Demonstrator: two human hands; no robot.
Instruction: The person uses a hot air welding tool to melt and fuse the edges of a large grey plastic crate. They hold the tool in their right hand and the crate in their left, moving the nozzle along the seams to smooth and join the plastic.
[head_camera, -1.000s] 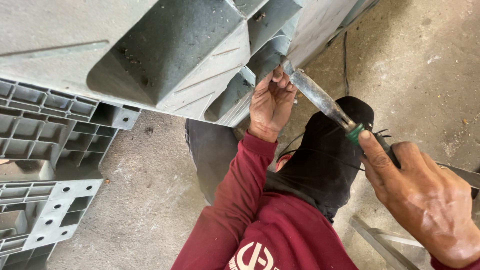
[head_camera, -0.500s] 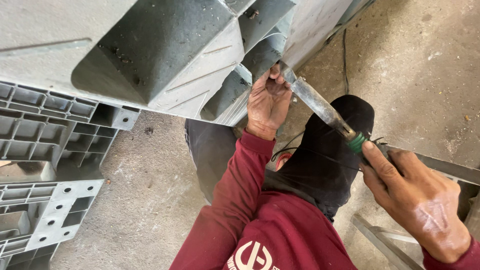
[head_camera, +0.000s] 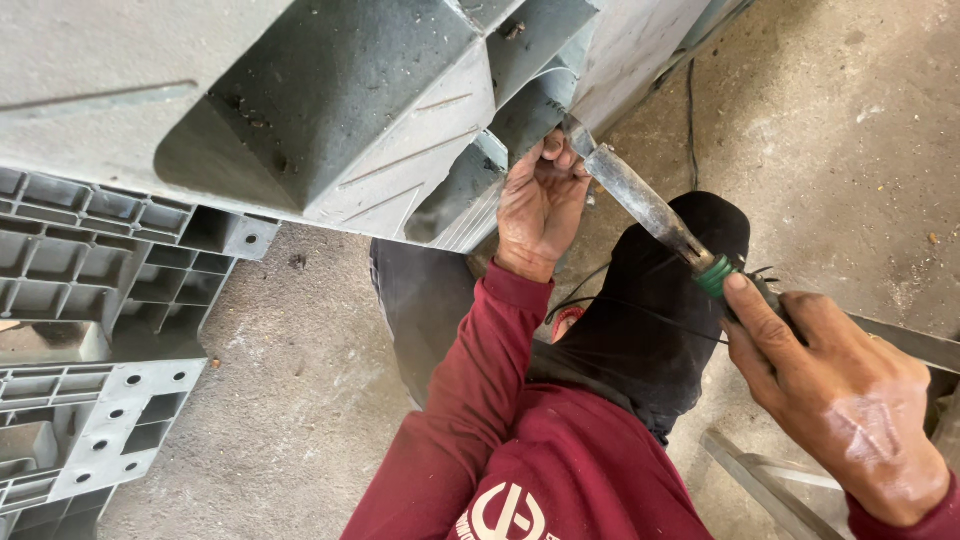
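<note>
The right hand, nearest the camera, grips the green handle of a metal blade tool and has drawn back slightly, lowering the handle while the tip stays at the grey plastic pallet. The left hand, beyond it, pinches the pallet edge beside the tip. A black cable trails on the concrete floor beyond; another pallet lies far left.
</note>
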